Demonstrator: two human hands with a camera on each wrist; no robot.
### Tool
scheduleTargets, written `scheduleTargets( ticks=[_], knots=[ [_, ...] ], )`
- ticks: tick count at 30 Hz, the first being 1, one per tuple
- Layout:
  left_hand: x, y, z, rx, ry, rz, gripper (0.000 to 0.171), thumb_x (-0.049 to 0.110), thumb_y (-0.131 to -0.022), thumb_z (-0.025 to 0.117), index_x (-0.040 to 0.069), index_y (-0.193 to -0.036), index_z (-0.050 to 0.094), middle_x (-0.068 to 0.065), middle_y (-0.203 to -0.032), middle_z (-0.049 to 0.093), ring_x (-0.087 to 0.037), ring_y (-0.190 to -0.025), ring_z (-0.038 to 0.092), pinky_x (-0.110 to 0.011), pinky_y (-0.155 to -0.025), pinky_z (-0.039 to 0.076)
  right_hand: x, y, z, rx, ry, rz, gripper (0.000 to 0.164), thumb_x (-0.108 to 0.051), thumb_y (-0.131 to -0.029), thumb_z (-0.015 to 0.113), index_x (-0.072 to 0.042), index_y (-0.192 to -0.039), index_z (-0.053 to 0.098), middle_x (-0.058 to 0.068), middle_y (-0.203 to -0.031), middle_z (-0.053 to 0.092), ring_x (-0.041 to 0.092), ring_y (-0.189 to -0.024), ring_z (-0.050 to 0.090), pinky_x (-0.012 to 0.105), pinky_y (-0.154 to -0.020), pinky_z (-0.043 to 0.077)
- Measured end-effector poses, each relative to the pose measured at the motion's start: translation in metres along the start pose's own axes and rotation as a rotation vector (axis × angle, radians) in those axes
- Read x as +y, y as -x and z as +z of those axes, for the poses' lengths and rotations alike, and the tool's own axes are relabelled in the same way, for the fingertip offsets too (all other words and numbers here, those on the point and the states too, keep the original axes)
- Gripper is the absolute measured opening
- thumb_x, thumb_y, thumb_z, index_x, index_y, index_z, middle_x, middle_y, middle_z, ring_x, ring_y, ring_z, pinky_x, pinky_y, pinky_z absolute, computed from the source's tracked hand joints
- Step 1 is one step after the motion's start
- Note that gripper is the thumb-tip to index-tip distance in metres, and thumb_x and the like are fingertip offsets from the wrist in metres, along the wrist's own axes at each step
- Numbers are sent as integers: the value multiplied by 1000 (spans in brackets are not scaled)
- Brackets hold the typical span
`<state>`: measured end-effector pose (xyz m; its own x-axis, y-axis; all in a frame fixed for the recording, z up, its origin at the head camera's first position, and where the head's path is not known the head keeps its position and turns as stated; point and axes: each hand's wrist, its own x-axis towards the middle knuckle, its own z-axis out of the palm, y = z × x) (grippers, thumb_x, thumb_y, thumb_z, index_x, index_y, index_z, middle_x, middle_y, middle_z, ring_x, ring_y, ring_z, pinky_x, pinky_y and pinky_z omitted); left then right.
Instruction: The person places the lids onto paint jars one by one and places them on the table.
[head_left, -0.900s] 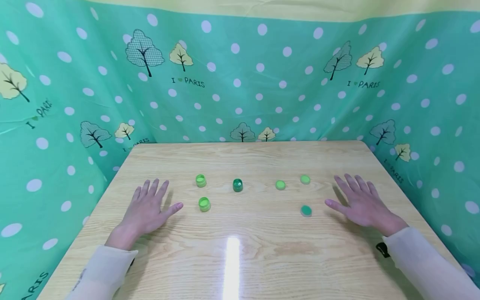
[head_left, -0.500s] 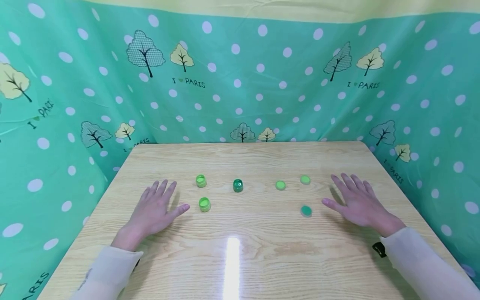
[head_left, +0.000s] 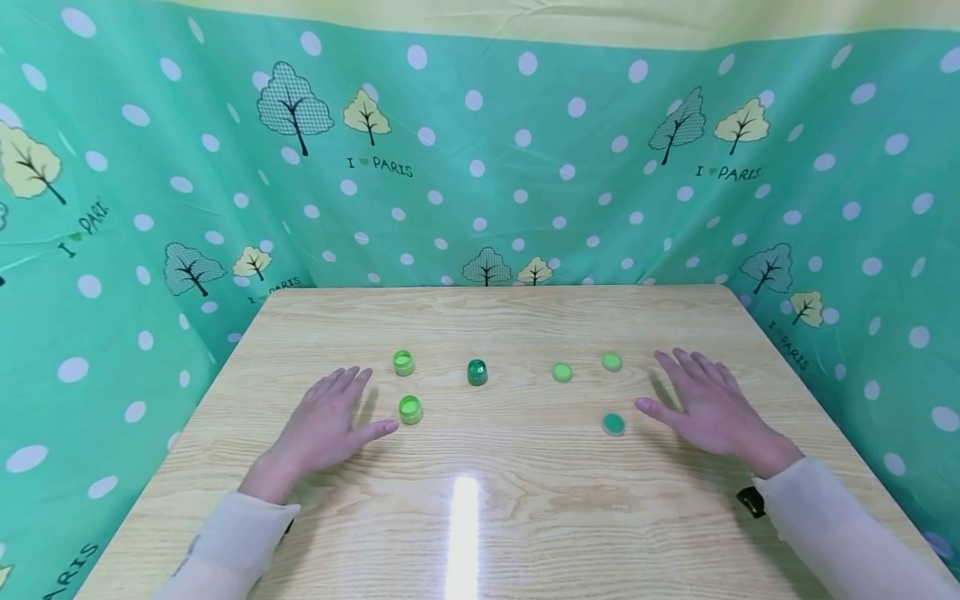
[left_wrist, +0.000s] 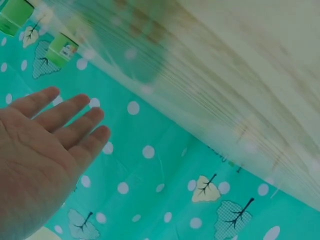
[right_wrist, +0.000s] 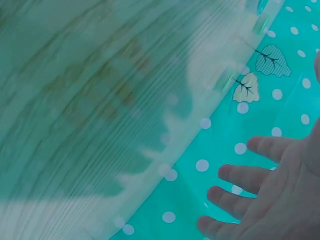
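My left hand [head_left: 324,427] hovers palm down over the table's left side, fingers straight, holding nothing. Its thumb tip comes close to a small light-green open jar [head_left: 410,409]. Behind that stands another light-green jar [head_left: 403,362], and farther right a dark-green jar [head_left: 477,372]. My right hand [head_left: 712,408] is spread over the right side, also holding nothing. Nearest to its thumb lies a round dark-green lid [head_left: 613,424]. Two light-green lids, one nearer the middle [head_left: 562,372] and one farther back [head_left: 611,361], lie beyond it. Both wrist views show the fingers extended.
The pale wood-grain table [head_left: 525,517] carries a bright strip of reflected light [head_left: 463,533] near its front. A green dotted curtain [head_left: 480,125] with printed trees hangs along the back and both sides. Dark bands show under both sleeves.
My left hand has moved right, its thumb closer to the front light-green jar. My right hand has shifted slightly left. The jars and lids stay where they were.
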<state>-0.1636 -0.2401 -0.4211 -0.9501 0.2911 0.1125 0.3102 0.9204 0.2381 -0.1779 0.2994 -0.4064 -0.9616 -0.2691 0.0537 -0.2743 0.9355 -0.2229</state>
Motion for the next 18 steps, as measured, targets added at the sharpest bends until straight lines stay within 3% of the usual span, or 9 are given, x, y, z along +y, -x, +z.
scheduleTargets(
  ticks=[7, 18],
  knots=[
    [7, -2, 3, -7, 62, -12, 99, 73, -78, 54, 1, -144, 35, -22, -145, 39, -41, -134, 32, -56, -107, 25, -6, 0, 3, 30, -17, -17, 89, -66, -87, 47, -7, -150, 24, 27, -150, 24, 51, -135, 19, 66, -104, 12],
    [15, -8, 6, -10, 152, 9, 80, 55, -77, 70, 7, -137, 47, -16, -139, 47, -36, -129, 41, -55, -104, 32, -17, -1, 3, 31, -30, -38, 91, -68, -85, 49, -6, -148, 29, 25, -149, 29, 50, -134, 23, 66, -104, 14]
  ],
)
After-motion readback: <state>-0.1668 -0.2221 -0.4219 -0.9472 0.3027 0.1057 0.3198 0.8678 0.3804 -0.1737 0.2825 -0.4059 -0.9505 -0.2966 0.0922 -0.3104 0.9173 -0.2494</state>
